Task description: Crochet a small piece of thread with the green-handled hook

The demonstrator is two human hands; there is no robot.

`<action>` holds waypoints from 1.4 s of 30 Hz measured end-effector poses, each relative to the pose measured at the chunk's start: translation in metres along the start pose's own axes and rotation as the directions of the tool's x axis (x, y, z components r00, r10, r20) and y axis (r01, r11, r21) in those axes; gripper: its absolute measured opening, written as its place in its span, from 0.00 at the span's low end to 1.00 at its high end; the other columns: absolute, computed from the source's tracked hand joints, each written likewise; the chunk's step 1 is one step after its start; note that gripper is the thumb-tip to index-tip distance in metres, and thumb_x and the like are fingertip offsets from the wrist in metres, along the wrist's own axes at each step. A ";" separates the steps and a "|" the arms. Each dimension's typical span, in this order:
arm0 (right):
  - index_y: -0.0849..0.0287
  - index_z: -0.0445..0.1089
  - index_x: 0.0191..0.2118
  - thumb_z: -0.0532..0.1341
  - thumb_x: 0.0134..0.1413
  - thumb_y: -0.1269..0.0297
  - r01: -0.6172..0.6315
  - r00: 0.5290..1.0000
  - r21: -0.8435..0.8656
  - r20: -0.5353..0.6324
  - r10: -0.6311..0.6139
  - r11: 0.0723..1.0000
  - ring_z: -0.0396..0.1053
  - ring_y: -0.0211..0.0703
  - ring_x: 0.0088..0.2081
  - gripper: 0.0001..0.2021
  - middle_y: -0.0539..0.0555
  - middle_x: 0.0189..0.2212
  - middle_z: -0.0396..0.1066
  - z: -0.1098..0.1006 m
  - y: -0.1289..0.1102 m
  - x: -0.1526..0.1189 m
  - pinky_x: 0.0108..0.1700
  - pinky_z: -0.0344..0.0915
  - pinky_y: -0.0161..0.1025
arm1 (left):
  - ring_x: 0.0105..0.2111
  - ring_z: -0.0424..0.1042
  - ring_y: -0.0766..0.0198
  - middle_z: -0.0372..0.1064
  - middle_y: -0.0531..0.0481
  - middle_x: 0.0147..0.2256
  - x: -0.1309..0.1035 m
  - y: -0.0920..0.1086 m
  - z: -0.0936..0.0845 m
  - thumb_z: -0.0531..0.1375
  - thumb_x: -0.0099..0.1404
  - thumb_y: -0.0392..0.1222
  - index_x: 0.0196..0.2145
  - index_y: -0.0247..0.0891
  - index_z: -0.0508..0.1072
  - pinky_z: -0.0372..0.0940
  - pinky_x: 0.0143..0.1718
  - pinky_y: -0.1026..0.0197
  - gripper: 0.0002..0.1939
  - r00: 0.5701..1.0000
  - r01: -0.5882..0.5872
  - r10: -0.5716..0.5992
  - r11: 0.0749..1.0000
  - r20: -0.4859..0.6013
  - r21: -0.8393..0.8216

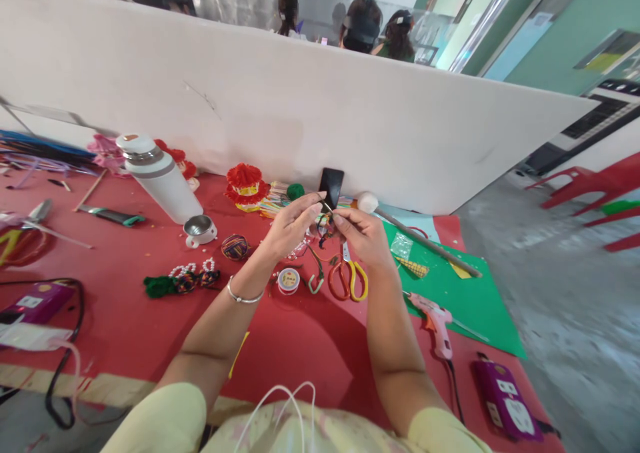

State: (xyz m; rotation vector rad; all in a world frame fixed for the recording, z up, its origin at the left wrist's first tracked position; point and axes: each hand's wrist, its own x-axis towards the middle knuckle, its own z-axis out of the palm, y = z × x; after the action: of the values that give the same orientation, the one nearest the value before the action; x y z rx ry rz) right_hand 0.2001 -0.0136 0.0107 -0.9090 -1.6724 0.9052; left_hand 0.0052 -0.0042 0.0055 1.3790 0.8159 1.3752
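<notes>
My left hand (296, 225) and my right hand (365, 236) meet above the middle of the red table, both with fingers pinched. A thin shiny rod (327, 206) runs between their fingertips; its tip is too small to make out. Just below hangs a small piece of dark multicoloured yarn (324, 229). What exactly my left fingers pinch is hidden. Under my hands lie scissors (347, 283) with one red and one yellow handle, and a small round spool (289, 280). A ball of multicoloured yarn (235, 247) sits left of my left wrist.
A white bottle (163, 179) and metal cup (199, 230) stand at left, near yarn-and-bead pieces (183, 278). A phone (332, 185) leans on the white partition (280, 86). On the right are a pink glue gun (435, 319), green sheet (480, 306) and purple box (506, 399). People sit beyond the partition.
</notes>
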 end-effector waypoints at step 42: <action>0.53 0.73 0.30 0.60 0.69 0.40 -0.030 0.955 0.098 -0.292 0.057 0.995 0.71 0.40 0.28 0.24 0.50 0.26 0.74 0.044 -0.002 -0.008 0.30 0.69 0.39 | 0.36 0.78 0.64 0.83 0.46 0.41 0.001 -0.005 0.007 0.78 0.55 0.46 0.56 0.40 0.81 0.72 0.34 0.64 0.31 0.989 -0.092 0.067 0.978 -0.136 -0.187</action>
State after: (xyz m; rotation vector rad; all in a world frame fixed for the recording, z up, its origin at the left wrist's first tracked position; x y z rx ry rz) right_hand 0.1591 -0.0277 -0.0013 -0.9692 -1.3491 0.8244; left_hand 0.0131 -0.0029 0.0021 1.1930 0.6960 1.5756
